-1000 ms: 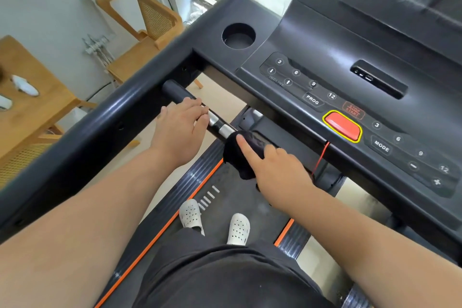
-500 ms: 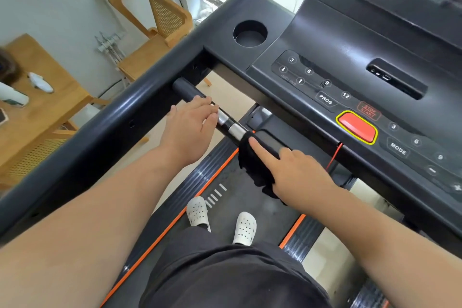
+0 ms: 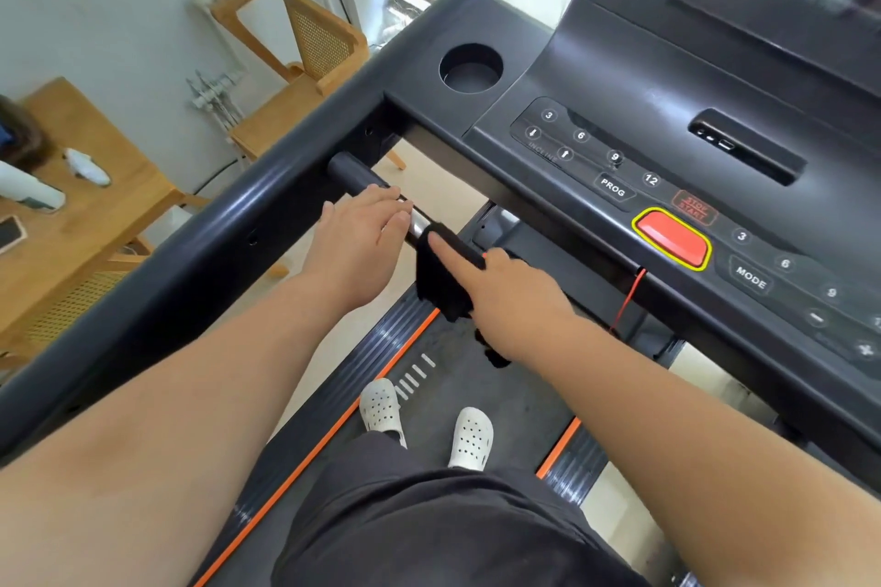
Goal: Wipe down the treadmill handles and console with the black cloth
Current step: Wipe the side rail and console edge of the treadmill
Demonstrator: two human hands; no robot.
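Black cloth (image 3: 445, 274), soft and matte, is draped over the crossbar (image 3: 353, 174) under the console (image 3: 667, 119) and hangs down in loose folds toward the belt (image 3: 476, 377). The right hand (image 3: 505, 296) clamps it against the bar, index finger stretched flat along the top of the fabric; the other fingers curl underneath and are hidden, as is the stretch of bar beneath the cloth. A scrap of the same fabric pokes out below the wrist.

Just left of the cloth, the left hand (image 3: 364, 243) is wrapped over the bar, fingers closed across the top. Its thumb and palm side cannot be seen. Between the two hands a short shiny metal sleeve on the bar shows; the rest of the bar is dull black and round, ending in the glossy side rail (image 3: 200, 262).

Above the bar, the console is smooth dark plastic with a round cup hole (image 3: 471, 68), small round number keys, a red button (image 3: 672, 239) ringed in yellow, and a thin red cord (image 3: 627, 300) hanging below it. Its right end and screen are cut off by the frame, and the far-right keys blur.

Below the bar, two white perforated clogs (image 3: 429, 429) stand on the grainy belt, edged by an orange stripe. Dark shorts cover the legs.
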